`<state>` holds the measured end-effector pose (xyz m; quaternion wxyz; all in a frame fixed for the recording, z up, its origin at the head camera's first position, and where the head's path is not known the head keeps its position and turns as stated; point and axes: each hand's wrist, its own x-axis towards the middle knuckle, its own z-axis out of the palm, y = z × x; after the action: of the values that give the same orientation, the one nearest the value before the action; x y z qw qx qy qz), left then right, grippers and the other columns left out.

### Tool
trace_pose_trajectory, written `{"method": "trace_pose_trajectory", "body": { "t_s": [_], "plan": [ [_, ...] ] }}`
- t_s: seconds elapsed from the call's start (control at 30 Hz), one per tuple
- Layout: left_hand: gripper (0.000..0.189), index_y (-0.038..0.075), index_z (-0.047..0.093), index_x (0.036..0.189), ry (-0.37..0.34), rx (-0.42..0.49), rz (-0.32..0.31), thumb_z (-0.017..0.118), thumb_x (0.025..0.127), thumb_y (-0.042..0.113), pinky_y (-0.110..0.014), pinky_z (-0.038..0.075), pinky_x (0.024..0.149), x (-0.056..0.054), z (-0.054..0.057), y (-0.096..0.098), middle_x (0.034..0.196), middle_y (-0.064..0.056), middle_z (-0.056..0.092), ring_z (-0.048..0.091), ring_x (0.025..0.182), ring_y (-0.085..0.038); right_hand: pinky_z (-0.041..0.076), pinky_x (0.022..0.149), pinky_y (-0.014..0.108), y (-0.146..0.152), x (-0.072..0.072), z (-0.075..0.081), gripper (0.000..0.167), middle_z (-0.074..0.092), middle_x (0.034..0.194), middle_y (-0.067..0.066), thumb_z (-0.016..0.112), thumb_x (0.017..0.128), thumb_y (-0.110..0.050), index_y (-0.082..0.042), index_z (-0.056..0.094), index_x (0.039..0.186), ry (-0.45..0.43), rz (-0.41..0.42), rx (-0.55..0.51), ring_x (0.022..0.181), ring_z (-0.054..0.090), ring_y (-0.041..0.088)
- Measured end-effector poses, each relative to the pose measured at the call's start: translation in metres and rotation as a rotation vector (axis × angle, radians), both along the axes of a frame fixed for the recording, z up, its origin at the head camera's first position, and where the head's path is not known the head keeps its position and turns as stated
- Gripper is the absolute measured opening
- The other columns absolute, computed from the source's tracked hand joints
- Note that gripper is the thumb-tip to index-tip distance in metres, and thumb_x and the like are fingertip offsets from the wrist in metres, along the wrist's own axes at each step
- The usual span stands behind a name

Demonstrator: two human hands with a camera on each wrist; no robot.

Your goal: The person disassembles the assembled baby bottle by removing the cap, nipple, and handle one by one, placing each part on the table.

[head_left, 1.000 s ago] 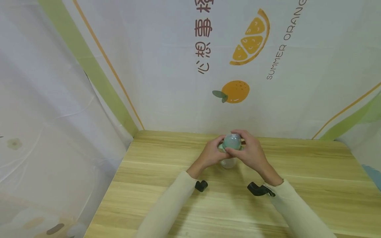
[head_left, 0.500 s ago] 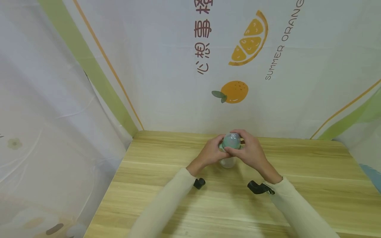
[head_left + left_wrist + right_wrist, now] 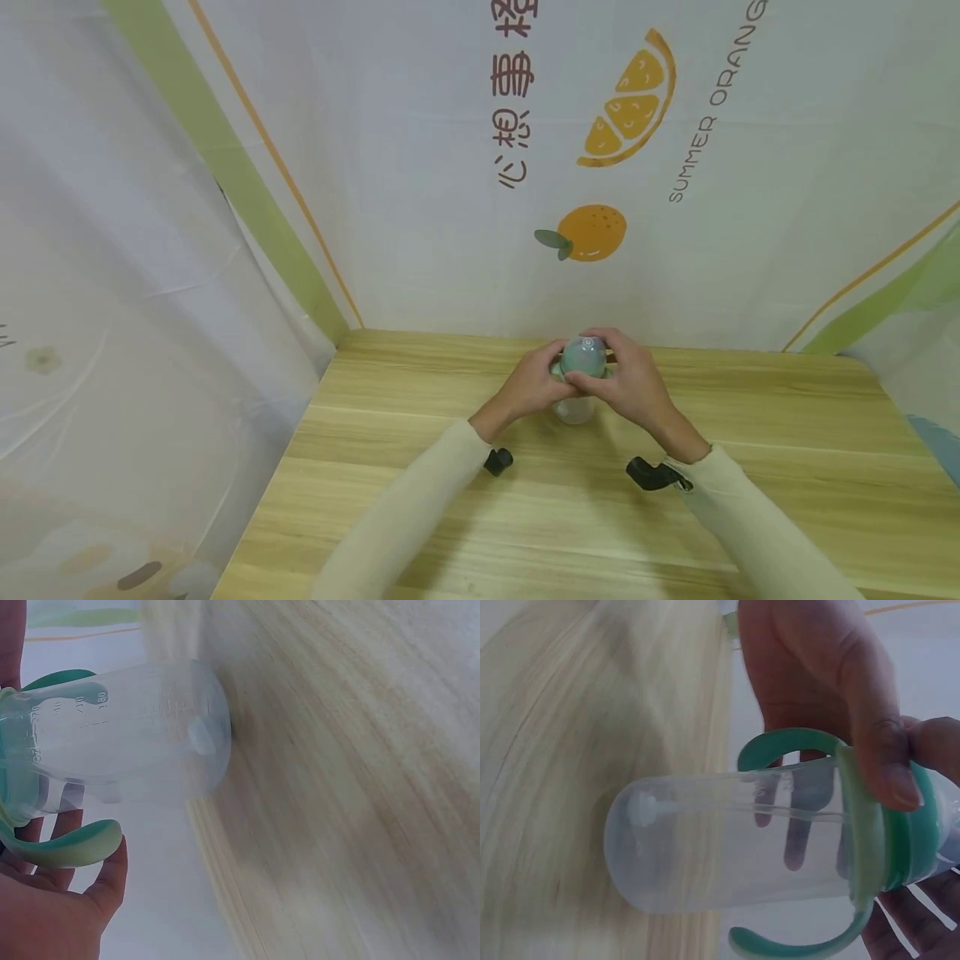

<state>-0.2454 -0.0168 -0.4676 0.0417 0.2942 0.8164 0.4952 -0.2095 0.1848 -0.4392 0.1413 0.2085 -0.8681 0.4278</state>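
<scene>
Straw in bottle — right wrist clearest

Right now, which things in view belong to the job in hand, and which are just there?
Belong to the job:
translucent plastic bottle with curved green handles
its clear domed cap
left hand
right hand

Just there:
pale wooden table
white cloth backdrop printed with oranges

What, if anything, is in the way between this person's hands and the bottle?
Nothing visible: the left hand and right hand both hold the bottle directly, near its green collar.
</scene>
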Motion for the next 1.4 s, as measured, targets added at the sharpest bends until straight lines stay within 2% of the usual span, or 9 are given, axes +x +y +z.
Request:
{"method": "trace_pose_trajectory", "body": {
  "t_s": [0.23, 0.5, 0.83, 1.13, 1.4],
  "plan": [
    [0.063, 0.004, 0.062, 0.15, -0.004, 0.001, -0.001, 0.09, 0.094, 0.015, -0.033, 0.054, 0.102, 0.0008, 0.0009, 0.0, 0.137, -0.014, 0.072, 0.068, 0.123, -0.025, 0.062, 0.089, 0.057, -0.0013, 0.0, -0.0044, 0.062, 0.071, 0.125, 0.018, 0.099, 0.084, -0.014, 0.003, 0.067, 0.134, 0.052, -0.019, 0.006, 0.11, 0.068, 0.034],
    [0.064, 0.005, 0.063, 0.151, 0.009, -0.008, 0.01, 0.09, 0.095, 0.018, -0.033, 0.053, 0.104, -0.0002, 0.0005, 0.0, 0.139, -0.013, 0.072, 0.068, 0.124, -0.024, 0.062, 0.087, 0.058, -0.0008, -0.0018, -0.0074, 0.06, 0.072, 0.122, 0.018, 0.099, 0.083, -0.014, 0.004, 0.068, 0.131, 0.103, -0.024, 0.015, 0.108, 0.07, 0.036],
    [0.062, 0.003, 0.064, 0.149, 0.017, 0.031, 0.005, 0.09, 0.094, 0.015, -0.032, 0.054, 0.103, 0.0003, -0.0012, 0.0002, 0.136, -0.014, 0.073, 0.069, 0.122, -0.025, 0.06, 0.079, 0.058, -0.002, -0.0008, -0.0063, 0.055, 0.073, 0.12, 0.017, 0.098, 0.085, -0.016, 0.002, 0.07, 0.13, 0.119, -0.036, 0.019, 0.103, 0.072, 0.034],
    [0.062, 0.002, 0.066, 0.147, -0.002, 0.088, 0.043, 0.09, 0.091, 0.012, -0.032, 0.055, 0.1, 0.0029, -0.007, 0.0055, 0.133, -0.014, 0.075, 0.07, 0.117, -0.022, 0.06, 0.084, 0.061, -0.0051, 0.0013, -0.0059, 0.059, 0.072, 0.125, 0.022, 0.097, 0.087, -0.016, 0.006, 0.068, 0.134, 0.089, -0.058, 0.015, 0.108, 0.072, 0.039],
    [0.064, 0.003, 0.066, 0.147, 0.013, 0.086, 0.067, 0.093, 0.09, 0.016, -0.031, 0.056, 0.098, 0.0046, -0.0077, 0.0071, 0.132, -0.012, 0.076, 0.071, 0.116, -0.021, 0.06, 0.083, 0.059, -0.0083, 0.0032, -0.004, 0.063, 0.073, 0.125, 0.023, 0.099, 0.085, -0.02, 0.006, 0.069, 0.134, 0.094, -0.085, 0.016, 0.108, 0.072, 0.039]
  ]
}}
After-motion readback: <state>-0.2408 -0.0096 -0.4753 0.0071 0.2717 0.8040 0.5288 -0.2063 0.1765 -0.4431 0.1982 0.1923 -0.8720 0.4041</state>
